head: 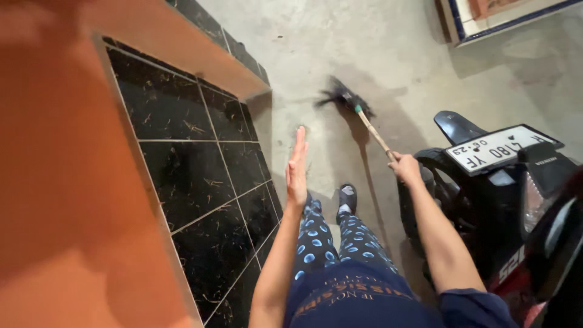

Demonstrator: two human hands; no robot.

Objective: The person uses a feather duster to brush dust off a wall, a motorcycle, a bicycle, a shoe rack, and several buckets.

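Concrete floor (340, 54) is tight here: the right hand (405, 167), clenched on the broom (358, 112) whose bristles sit far ahead, could knock its stick against the motorbike (504, 200) just right, while the left hand (297, 167) hangs flat and empty by the black-tiled wall (194, 164).

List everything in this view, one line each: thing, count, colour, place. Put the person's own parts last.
broom: one, dark bristles, pale wooden handle with a green collar, on the floor ahead
motorbike: one, black with red trim, white rear plate, at the right
wall: one, orange above black tiles, at the left
floor: one, grey concrete, centre
feet: dark footwear, below centre; only one shows clearly
left hand: open, flat, empty, beside the tiles
right hand: shut on the broom handle
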